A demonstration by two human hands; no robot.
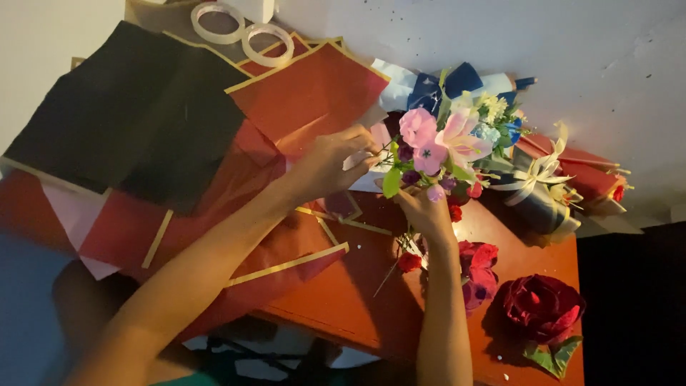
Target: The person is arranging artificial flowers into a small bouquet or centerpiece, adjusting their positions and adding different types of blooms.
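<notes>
**Both hands on a small flower bunch over the red table**

- Right hand (427,213) gripped the flower bunch (436,146) from below, fingers closed around the stems. Bunch was held just above the table (357,300), tilted toward the wall, at the far middle of the tabletop.
- Bunch content: pink blooms on top, a lily-like pink and white flower, small purple and red buds, green leaves.
- Left hand (332,163) was at the bunch's left side, fingertips pinched together on a pale bit of material right against the flowers. Can't tell what that bit was; too small and partly hidden.
- Left of the hands: overlapping wrapping sheets, red ones with gold edge (307,96), a large black sheet (128,114) on top, pale pink sheet edge lower left.
- Two clear tape rolls (243,32) lay beyond the sheets, touching each other, near the wall.
- Just behind the bunch: a finished bouquet with a dark blue bow (443,86). To its right, dark wrapped bouquets with a cream ribbon (536,175), lying on their sides.
- Near table edge, right: a big dark red rose head (543,307) with a green leaf, well apart from the hands. Smaller red flowers (479,268) lay just beside the right forearm.
- Lighting was dim; fine detail in the dark wraps was unreadable.
</notes>
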